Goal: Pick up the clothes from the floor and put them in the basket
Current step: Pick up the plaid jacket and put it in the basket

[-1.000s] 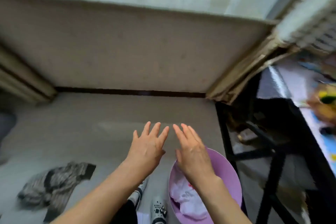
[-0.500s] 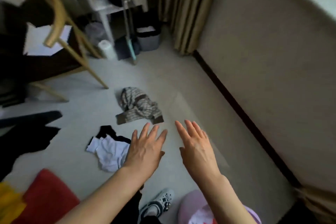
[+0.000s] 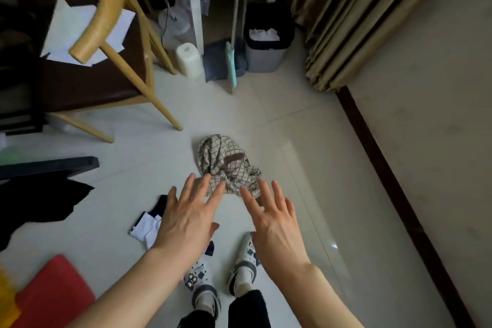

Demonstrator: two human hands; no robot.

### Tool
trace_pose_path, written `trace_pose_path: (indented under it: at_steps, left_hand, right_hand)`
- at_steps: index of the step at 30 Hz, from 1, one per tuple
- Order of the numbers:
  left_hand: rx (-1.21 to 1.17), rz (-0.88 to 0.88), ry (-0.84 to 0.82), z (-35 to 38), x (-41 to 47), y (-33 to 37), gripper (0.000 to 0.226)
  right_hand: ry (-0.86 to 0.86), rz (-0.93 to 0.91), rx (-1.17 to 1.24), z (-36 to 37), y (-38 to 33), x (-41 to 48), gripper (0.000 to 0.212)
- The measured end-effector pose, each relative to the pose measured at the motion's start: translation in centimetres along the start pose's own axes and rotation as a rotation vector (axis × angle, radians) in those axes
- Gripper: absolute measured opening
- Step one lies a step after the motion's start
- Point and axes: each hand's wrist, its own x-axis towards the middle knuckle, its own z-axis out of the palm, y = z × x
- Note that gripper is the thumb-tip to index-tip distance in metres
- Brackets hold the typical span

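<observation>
Tiled floor [image 3: 279,104], wooden chair [image 3: 111,34], bin [image 3: 266,48], checked garment [image 3: 226,162] beyond empty hands [image 3: 231,218]

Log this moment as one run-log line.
left hand: open, empty | right hand: open, empty | checked garment: on floor ahead | basket: not in view

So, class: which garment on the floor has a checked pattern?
The crumpled checked cloth just beyond both hands' fingertips; the others are plain: black and white.
</observation>
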Motion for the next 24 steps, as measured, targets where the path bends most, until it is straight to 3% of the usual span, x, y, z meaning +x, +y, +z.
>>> trace_pose_path:
  at_steps: [6,17,24]
  left_hand:
    - [0.029,-0.005,-0.023,6.4,11.5,-2.0,0.089]
    - [0.107,-0.027,-0.165,31.3,36.2,-8.1,0.126]
    - [-0.03,-0.126,-0.189,43.1,43.1,-11.6,0.135]
  right_hand:
    - [-0.094,-0.008,0.015,6.1,5.2,10.8,0.11]
    - [-0.2,0.142,-0.01,31.5,13.1,32.1,0.123]
    - [-0.192,0.213,0.001,43.6,14.5,40.1,0.116]
